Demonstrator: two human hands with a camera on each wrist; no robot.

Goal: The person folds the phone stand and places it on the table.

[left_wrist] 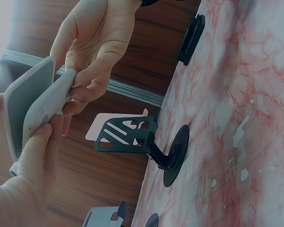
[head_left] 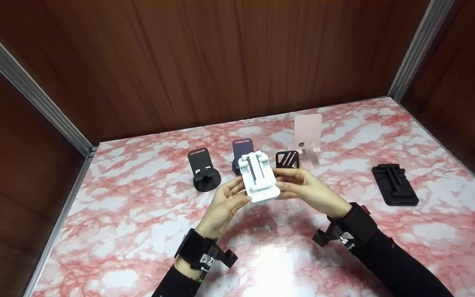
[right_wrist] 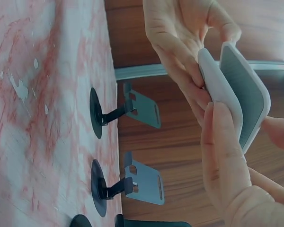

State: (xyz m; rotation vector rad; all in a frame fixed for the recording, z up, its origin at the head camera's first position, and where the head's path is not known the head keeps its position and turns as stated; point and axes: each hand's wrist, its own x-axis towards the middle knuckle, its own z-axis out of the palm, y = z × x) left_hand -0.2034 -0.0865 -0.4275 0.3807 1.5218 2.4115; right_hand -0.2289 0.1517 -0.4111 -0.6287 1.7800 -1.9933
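A white folding phone stand is held up above the table between both hands. My left hand grips its left edge, with the thumb near the lower corner. On the opposite edge, my right hand pinches it between thumb and fingers. The left wrist view shows the stand's base and its flat plate lying close, with a narrow gap between them. From the right wrist view, fingers of both hands press the base, and a thumb of each touches the plate.
Behind the hands stand a black phone stand, a purple one, a slotted black one and a pink one. A folded black stand lies at right on the marbled table. Wood-grain panels enclose the table.
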